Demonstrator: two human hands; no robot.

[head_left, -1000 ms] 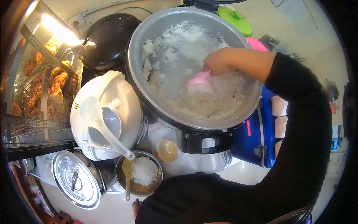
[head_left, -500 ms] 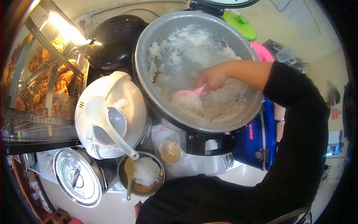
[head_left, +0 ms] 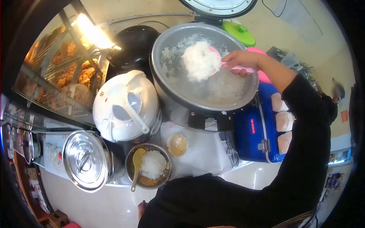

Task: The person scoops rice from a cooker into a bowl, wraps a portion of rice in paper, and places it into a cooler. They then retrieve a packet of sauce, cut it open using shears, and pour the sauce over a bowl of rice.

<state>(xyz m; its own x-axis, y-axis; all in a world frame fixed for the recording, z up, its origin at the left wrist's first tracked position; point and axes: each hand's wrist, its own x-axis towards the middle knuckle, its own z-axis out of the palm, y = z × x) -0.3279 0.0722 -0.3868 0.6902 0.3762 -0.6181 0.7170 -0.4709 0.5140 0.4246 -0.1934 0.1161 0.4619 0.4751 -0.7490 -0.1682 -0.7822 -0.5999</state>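
Note:
My right hand (head_left: 243, 61) is closed round the handle of a pink paddle (head_left: 215, 60), which carries a large heap of white rice (head_left: 198, 61) above the wide grey pot (head_left: 167, 90). More rice lies on the pot's floor and walls. Near the bottom edge only a small part of my left hand (head_left: 142, 208) shows beside the black clothing; its fingers cannot be made out. A steel bowl (head_left: 170, 167) holds white rice, brown crumbs and a yellow spoon (head_left: 137, 163). Beside it is a small tub (head_left: 177, 144) with yellowish contents.
A white cooker (head_left: 110, 125) bears a white paddle (head_left: 135, 117). Around it stand a black cooker (head_left: 133, 45), a lidded steel pot (head_left: 85, 161) and a lit glass case (head_left: 68, 76) of fried food. A blue cooler (head_left: 247, 140) with wrapped pieces is at right.
My right hand has lifted the pink paddle from the rice in the pot, now heaped full. The view has shifted, so more of the blue cooler shows.

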